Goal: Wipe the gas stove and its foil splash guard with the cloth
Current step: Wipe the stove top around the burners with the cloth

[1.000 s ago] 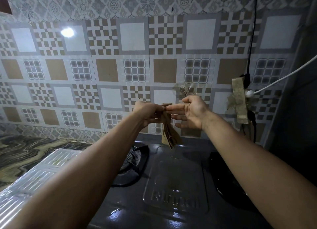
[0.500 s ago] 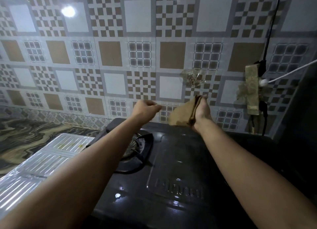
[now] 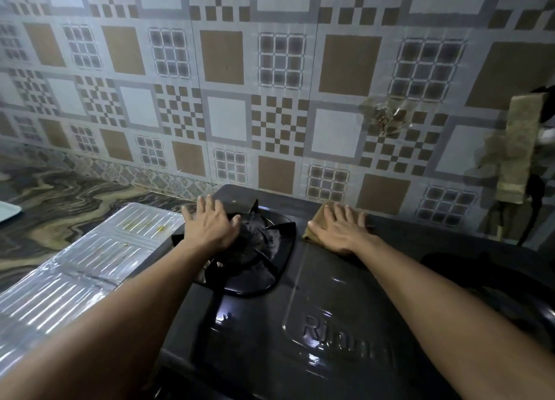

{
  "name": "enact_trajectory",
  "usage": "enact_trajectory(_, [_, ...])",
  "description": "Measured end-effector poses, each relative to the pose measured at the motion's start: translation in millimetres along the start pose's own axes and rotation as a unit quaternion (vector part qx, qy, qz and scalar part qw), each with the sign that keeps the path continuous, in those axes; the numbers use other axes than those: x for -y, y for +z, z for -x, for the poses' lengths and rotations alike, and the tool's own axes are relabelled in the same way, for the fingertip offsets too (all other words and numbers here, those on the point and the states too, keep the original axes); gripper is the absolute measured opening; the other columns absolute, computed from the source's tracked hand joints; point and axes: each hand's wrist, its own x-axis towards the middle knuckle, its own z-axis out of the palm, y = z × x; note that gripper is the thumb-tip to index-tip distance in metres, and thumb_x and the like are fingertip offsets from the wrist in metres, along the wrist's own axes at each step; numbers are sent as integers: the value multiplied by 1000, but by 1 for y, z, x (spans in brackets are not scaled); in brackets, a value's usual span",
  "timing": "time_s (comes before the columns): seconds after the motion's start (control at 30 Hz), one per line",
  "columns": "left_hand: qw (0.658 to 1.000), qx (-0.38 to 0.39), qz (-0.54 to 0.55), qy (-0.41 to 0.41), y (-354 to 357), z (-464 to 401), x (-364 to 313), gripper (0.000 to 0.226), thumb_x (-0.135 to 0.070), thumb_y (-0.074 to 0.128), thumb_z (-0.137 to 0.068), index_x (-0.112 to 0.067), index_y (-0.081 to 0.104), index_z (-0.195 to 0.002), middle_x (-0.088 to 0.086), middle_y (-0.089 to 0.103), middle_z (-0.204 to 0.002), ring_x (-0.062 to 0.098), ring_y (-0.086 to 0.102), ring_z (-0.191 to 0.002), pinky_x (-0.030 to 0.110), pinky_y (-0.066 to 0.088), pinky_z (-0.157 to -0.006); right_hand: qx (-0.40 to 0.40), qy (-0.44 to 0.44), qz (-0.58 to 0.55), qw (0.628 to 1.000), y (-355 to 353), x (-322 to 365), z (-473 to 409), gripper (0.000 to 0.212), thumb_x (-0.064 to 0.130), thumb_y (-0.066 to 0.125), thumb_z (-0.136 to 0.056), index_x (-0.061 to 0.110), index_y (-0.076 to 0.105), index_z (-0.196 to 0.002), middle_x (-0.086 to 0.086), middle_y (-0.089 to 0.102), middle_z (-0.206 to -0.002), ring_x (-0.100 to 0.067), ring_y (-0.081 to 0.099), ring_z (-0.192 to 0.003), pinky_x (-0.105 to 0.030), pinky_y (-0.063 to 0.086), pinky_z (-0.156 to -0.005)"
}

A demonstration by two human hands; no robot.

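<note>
Currently right hand [image 3: 339,230] presses flat, fingers spread, on brown cloth [image 3: 315,226] at gas stove [image 3: 330,303] rear edge, 12 o'clock. Left hand [image 3: 210,227] open on burner grate [image 3: 258,249], 10 o'clock. Cloth judged soft, light; palm pressure suffices. Foil splash guard [image 3: 75,273] untouched, 9 o'clock.

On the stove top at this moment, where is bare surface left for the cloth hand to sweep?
Free: the flat centre panel between the left burner and right burner, in front of the cloth. Crowded: the left hand rests on the left burner; the right hand presses the cloth flat at the back edge.
</note>
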Motion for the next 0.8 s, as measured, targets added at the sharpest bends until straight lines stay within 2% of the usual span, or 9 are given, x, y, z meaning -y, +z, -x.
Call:
enact_trajectory(0.17, [1000, -3, -5, 8, 1, -7, 11, 75, -57, 23, -96, -6, 20, -152, 9, 12, -163, 24, 4, -151, 60, 6, -117, -1, -55, 38, 998, -7, 10, -30, 80, 70, 11, -90, 21, -5, -153, -5, -9, -162, -29, -7, -148, -57, -4, -116])
enact_trajectory(0.33, [1000, 10, 1, 28, 1, -22, 31, 68, -50, 29, -99, -11, 19, -153, 2, 13, -163, 20, 3, -151, 63, 6, -115, 32, -103, 44, 993, -17, 44, -70, 82, 75, 9, -87, 27, -2, -153, -3, -1, -162, -29, 5, -148, -55, 4, -118])
enact_trajectory(0.4, [999, 15, 35, 38, 5, -26, 36, 66, -46, 34, -99, -9, 20, -152, 3, 13, -163, 21, 6, -150, 64, 15, -114, 63, -123, 35, 990, -21, 64, -89, 90, 82, 8, -81, 28, -1, -153, -4, 0, -162, -29, 6, -148, -55, 4, -118])
enact_trajectory(0.47, [996, 14, 73, 40, 8, -29, 37, 65, -42, 36, -99, -5, 22, -150, 10, 16, -161, 25, 11, -149, 58, 23, -114, 84, -156, 23, 984, -22, 86, -111, 112, 95, 5, -64, 26, 2, -153, -6, 4, -162, -29, 8, -148, -53, 7, -119])
enact_trajectory(0.5, [995, 10, 86, 44, 10, -32, 39, 63, -40, 36, -99, -2, 25, -148, 15, 20, -159, 28, 16, -147, 54, 26, -113, 99, -170, 23, 980, -23, 98, -122, 114, 95, 8, -64, 24, 2, -153, -8, 5, -162, -29, 8, -148, -51, 8, -119])
enact_trajectory(0.6, [993, -2, 109, 42, 14, -37, 44, 56, -36, 35, -97, 2, 36, -138, 21, 33, -149, 36, 27, -139, 49, 31, -110, 135, -205, 23, 969, -27, 135, -140, 91, 75, 25, -85, 19, 2, -153, -10, 6, -161, -31, 11, -147, -46, 9, -120])
enact_trajectory(0.67, [993, -5, 114, 41, 16, -36, 45, 56, -36, 35, -94, 1, 38, -136, 21, 34, -149, 37, 28, -138, 49, 32, -110, 140, -248, 14, 958, -27, 160, -148, 88, 66, 32, -90, 13, 0, -153, -12, 7, -161, -29, 13, -147, -40, 11, -120])
enact_trajectory(0.73, [993, -10, 113, 33, 16, -35, 44, 54, -33, 39, -97, -1, 34, -139, 21, 24, -154, 37, 20, -143, 51, 28, -112, 120, -286, 41, 950, -22, 185, -156, 87, 65, 31, -92, 12, -2, -153, -11, 0, -161, -29, 5, -148, -42, 5, -121])
enact_trajectory(0.8, [993, -10, 119, -4, 14, -32, 41, 63, -35, 43, -97, -1, 23, -147, 16, 9, -161, 33, 7, -149, 55, 21, -116, 112, -316, 91, 938, -17, 207, -161, 82, 65, 26, -93, 16, -3, -153, -10, -7, -161, -31, -6, -147, -47, -4, -119])
